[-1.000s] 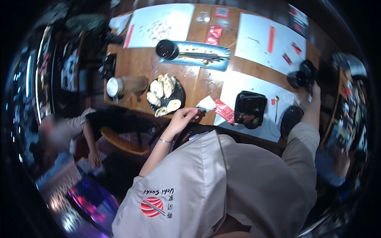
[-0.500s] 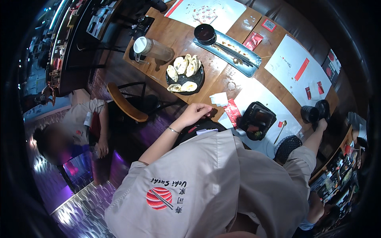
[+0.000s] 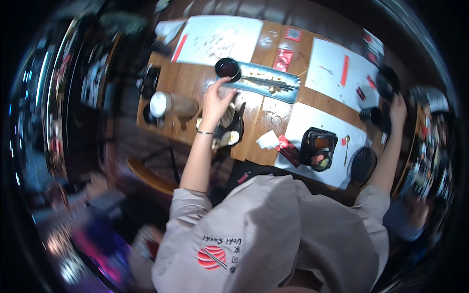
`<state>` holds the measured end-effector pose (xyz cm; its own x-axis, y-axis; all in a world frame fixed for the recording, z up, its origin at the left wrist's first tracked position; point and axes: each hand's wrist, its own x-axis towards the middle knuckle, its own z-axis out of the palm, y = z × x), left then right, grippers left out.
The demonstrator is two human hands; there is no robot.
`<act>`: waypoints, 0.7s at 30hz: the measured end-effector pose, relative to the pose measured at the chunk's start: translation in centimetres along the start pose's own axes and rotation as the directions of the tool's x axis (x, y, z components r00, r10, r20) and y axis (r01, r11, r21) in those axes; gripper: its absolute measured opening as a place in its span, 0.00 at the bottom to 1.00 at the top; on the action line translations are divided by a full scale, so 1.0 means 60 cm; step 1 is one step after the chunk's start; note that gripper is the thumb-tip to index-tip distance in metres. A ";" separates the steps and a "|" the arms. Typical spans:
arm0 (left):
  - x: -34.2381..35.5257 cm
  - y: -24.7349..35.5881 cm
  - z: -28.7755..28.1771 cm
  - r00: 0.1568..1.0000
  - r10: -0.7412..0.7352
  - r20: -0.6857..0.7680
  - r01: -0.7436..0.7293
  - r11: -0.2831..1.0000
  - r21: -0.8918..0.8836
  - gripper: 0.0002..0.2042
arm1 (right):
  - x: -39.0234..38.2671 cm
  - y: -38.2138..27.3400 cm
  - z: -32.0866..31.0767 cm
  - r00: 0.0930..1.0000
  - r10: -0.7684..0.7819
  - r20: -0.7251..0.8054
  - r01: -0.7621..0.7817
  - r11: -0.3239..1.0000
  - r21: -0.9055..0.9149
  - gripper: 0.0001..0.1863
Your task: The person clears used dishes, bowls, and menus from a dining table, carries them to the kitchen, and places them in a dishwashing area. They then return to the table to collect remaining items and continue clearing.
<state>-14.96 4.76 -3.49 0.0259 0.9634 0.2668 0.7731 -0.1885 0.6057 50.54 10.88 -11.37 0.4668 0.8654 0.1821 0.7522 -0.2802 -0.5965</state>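
flanking wooden table: dark bench; mats atop; right grip holding black bowl, left grip unclear

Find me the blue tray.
Head view, upper middle: the blue tray lies on the table, with the dark bowl at its left end, by the left hand.

The black bowl looks glossy, the table smooth wood, the placemats matt paper

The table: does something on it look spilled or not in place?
Some mess, yes: pale, wet-looking marks shine against the wooden table, and brown residue dots the blue plate. The dark bowl by the left hand overlaps that plate's end, which looks untidy.
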 end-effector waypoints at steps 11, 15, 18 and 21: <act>0.209 -0.163 0.048 0.945 -0.192 0.264 0.062 0.900 0.431 0.48 | -0.257 -0.506 0.296 0.826 -0.037 0.563 -0.173 0.933 0.316 0.21; 0.214 -0.157 0.009 0.957 -0.173 0.234 0.066 0.912 0.404 0.46 | -0.277 -0.597 0.404 0.857 -0.126 0.500 -0.005 0.968 0.253 0.20; 0.215 -0.143 -0.023 0.960 -0.167 0.223 0.066 0.914 0.399 0.46 | -0.295 -0.639 0.477 0.826 -0.136 0.547 0.019 0.976 0.215 0.19; 0.223 -0.126 -0.035 0.975 -0.049 0.218 -0.037 0.926 0.376 0.48 | -0.304 -0.660 0.529 0.822 -0.117 0.557 -0.042 0.964 0.264 0.19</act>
<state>-21.79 18.66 -2.96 0.1252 0.9898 0.0672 0.9530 -0.1389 0.2692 -2.51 19.36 -15.89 0.0362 0.9757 -0.2161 0.5824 -0.1963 -0.7888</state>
